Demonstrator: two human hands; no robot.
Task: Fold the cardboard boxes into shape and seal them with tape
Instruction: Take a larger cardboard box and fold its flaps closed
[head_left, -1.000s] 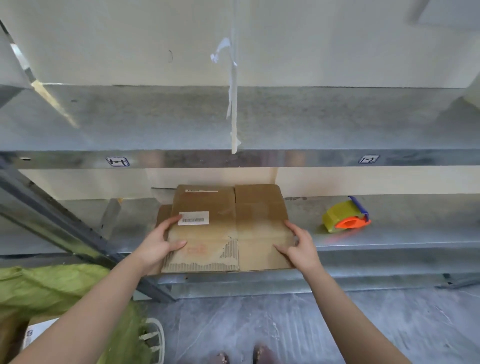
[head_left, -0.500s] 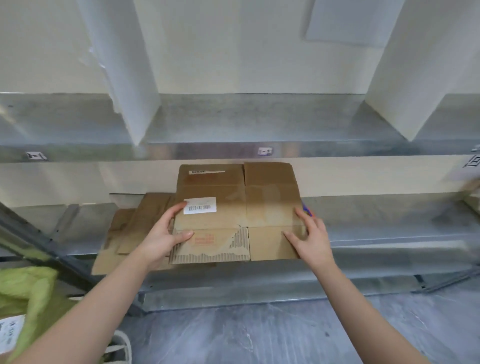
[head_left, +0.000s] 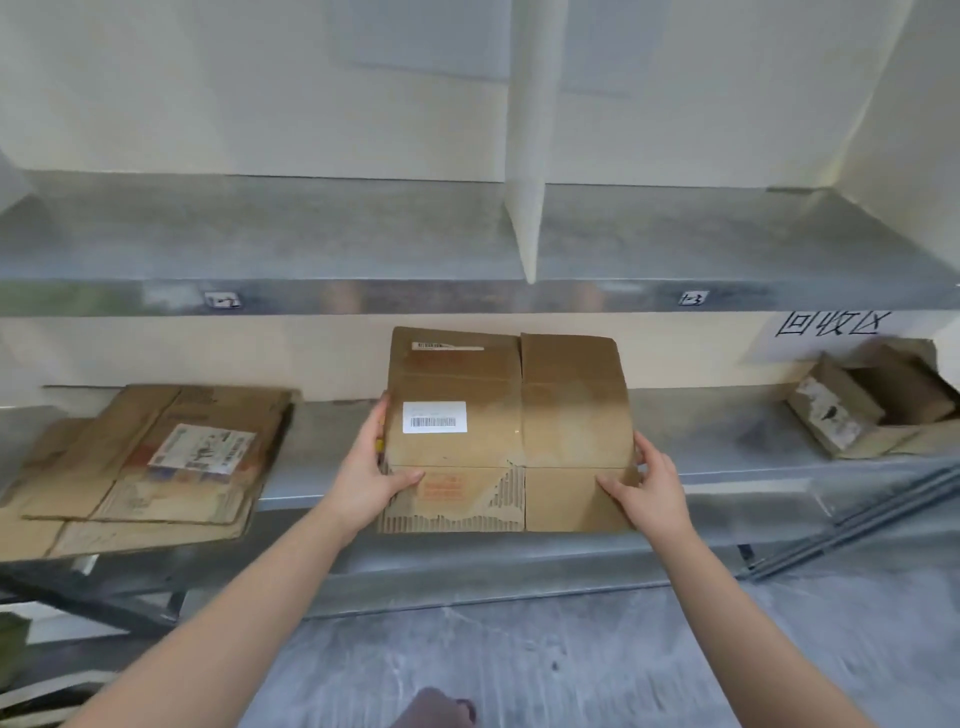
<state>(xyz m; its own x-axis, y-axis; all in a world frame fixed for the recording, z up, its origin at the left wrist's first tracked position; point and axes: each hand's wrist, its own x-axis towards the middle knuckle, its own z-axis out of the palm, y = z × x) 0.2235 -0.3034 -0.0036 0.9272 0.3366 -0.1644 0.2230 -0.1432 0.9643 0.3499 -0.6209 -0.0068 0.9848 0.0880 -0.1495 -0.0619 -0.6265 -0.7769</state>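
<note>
While you moved along the shelf (head_left: 727, 467), the flattened box (head_left: 509, 431) came away from the stack of flat cartons (head_left: 150, 462). A second earlier the stack lay just under the box; at this moment it sat well apart at the box's 9 o'clock. The tape dispenser that had stood on the shelf beside the box was no longer in view.

Your left hand (head_left: 371, 478) gripped the box's left edge, thumb across the front and fingers behind. Your right hand (head_left: 649, 488) clasped the lower right edge the same way. The box faced you above the shelf, its torn lower flap past the front lip; whether it rested on the metal could not be told.

That looked like one box singled out for work, but it was not yet opened into shape, so folding and taping were still to come. You would need the tape back within reach.

Being flat, the box held nothing. At its 3 o'clock an open carton (head_left: 872, 410) lay tipped on the shelf. Nothing showed in the shadowed part of it that could be seen.
</note>
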